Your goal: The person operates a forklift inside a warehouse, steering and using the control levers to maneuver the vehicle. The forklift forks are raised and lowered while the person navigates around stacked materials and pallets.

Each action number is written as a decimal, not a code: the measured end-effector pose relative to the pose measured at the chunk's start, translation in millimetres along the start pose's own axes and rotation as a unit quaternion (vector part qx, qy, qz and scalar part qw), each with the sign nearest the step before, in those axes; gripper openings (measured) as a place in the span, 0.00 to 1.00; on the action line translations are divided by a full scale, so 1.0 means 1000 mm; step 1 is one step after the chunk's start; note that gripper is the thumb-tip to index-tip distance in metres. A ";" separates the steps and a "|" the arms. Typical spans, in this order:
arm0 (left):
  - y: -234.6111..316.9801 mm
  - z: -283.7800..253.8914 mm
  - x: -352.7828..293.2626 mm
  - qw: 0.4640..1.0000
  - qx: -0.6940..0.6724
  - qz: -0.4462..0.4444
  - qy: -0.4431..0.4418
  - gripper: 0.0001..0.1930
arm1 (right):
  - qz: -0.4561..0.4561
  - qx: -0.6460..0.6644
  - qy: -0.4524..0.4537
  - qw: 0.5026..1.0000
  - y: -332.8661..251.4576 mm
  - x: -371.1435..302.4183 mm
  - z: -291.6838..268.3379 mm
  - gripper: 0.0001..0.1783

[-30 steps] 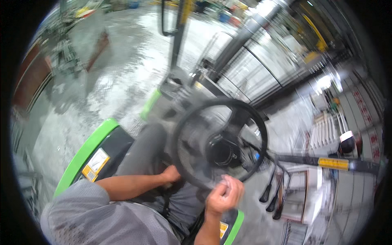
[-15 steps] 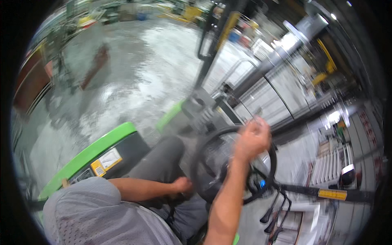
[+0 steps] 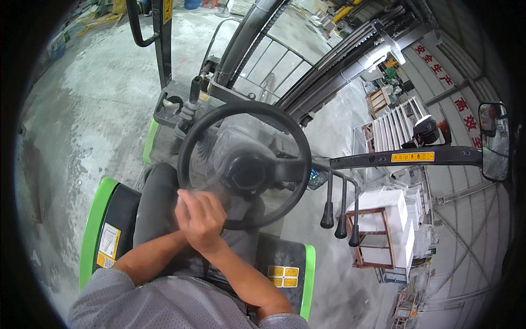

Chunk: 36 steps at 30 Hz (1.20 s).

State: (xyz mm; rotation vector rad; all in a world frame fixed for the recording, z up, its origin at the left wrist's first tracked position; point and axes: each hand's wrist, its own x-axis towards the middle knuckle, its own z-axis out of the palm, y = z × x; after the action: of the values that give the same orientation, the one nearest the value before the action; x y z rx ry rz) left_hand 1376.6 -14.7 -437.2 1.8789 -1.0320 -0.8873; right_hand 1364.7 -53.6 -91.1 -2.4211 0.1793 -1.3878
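The steering wheel [image 3: 247, 170] faces upward, right fingers [image 3: 199, 205] curled against it, grip unclear.

Red characters [image 3: 437, 69] are lining the pale wall [image 3: 430, 82]; a yellow pictogram strip [image 3: 412, 157] is marking the black bar [image 3: 356, 161]; yellow stickers [image 3: 291, 272] are marking the right fender [image 3: 280, 252]; a white-and-yellow label [image 3: 108, 241], the left fender [image 3: 123, 214].

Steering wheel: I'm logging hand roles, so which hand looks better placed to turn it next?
Probably the right hand: it is at the lower left of the steering wheel, though its grip is unclear. The left hand is hidden behind it.
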 end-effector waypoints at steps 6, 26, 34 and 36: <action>-0.005 0.000 0.011 1.000 -0.020 0.004 -0.005 0.11 | -0.009 0.039 -0.037 0.998 0.003 0.018 0.044 0.11; 0.270 0.056 0.003 0.664 0.727 0.156 -0.082 0.18 | -0.053 -0.064 0.125 0.989 0.182 0.191 -0.154 0.05; 0.180 0.068 0.172 0.817 0.565 0.061 -0.097 0.22 | 0.018 -0.104 0.173 0.979 0.326 0.235 -0.161 0.04; 0.161 0.106 0.210 0.881 0.465 0.042 -0.080 0.22 | 0.022 -0.106 0.174 0.979 0.367 0.232 -0.188 0.05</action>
State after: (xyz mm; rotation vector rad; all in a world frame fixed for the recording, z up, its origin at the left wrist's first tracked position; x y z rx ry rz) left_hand 1323.2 -288.9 -382.8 2.5143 -1.8513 -0.5126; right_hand 1345.0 -503.5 54.7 -2.2962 0.4858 -1.8472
